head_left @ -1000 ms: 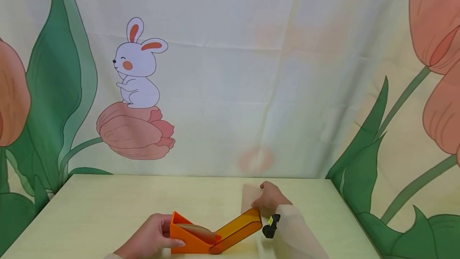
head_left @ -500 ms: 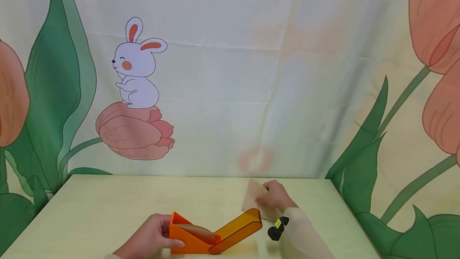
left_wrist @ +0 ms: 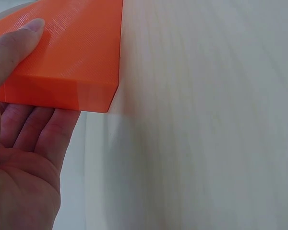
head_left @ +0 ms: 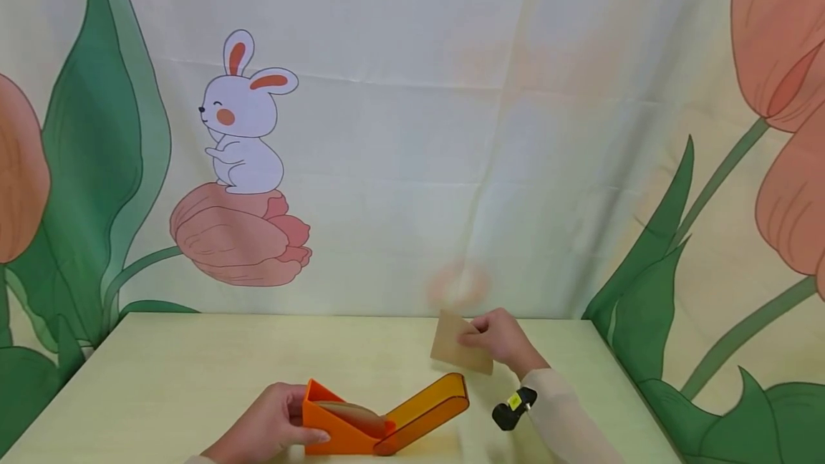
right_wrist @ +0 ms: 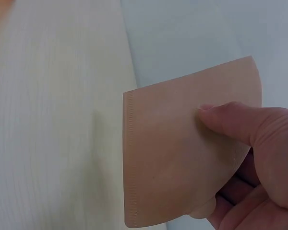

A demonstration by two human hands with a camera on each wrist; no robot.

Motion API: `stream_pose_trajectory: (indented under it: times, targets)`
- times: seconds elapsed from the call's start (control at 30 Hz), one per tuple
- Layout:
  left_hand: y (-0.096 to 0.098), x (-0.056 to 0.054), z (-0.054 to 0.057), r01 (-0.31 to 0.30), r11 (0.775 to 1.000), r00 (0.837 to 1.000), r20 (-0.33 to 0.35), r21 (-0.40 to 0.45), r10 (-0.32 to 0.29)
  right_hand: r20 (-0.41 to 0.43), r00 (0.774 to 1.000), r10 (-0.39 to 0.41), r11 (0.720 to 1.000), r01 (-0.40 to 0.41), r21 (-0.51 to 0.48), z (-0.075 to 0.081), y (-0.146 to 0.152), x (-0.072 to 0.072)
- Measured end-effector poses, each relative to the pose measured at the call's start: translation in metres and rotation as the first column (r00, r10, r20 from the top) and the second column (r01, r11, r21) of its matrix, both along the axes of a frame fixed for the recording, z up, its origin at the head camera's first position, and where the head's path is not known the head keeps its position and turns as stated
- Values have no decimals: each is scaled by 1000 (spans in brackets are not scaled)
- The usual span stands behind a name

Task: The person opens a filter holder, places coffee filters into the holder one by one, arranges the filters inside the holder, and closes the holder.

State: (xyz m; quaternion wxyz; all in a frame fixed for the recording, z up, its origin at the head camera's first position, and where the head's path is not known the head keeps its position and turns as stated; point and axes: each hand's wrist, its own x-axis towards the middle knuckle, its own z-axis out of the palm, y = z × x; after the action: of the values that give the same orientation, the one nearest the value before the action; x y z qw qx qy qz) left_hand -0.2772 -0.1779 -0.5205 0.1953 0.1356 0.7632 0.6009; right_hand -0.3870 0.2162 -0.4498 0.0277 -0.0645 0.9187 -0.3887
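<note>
A brown paper coffee filter [right_wrist: 163,158] with a crimped edge is pinched between thumb and fingers of my right hand [head_left: 505,339]. It is tilted above the far right part of the table in the head view. My left hand [head_left: 273,417] grips the left end of an orange coffee filter holder [head_left: 341,435], thumb on its front face [left_wrist: 77,52] and fingers at its end. The holder's see-through amber lid [head_left: 428,407] is swung open to the right. More brown filters [head_left: 353,415] lie inside; how many I cannot tell.
The pale wood-grain table [head_left: 225,356] reaches back to a hanging cloth [head_left: 387,163] printed with a rabbit and tulips. A black wrist camera [head_left: 513,408] with a yellow label sits on the right wrist, right of the lid.
My right hand has picked the filter up off the table and raised it, shifting slightly right. The left hand and the orange holder stay where they were.
</note>
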Motion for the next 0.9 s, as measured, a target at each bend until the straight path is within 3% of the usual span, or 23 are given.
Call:
stream_pose_trajectory:
  times: [0.2, 0.47, 0.7, 0.9]
  targets:
    - [2, 1, 1, 4, 1000, 1000, 2, 1, -4, -55, 994, 91, 996, -90, 7, 13, -3, 15]
    - [2, 1, 2, -2, 1000, 1000, 6, 1, 2, -147, 961, 235, 971, -226, 71, 46, -10, 40]
    - [1, 0, 3, 14, 1000, 999, -38, -15, -14, -195, 937, 289, 957, -278, 84, 72, -23, 59]
    - [1, 0, 2, 12, 1000, 999, -31, -16, -13, -202, 921, 334, 943, -325, 76, 89, -33, 76]
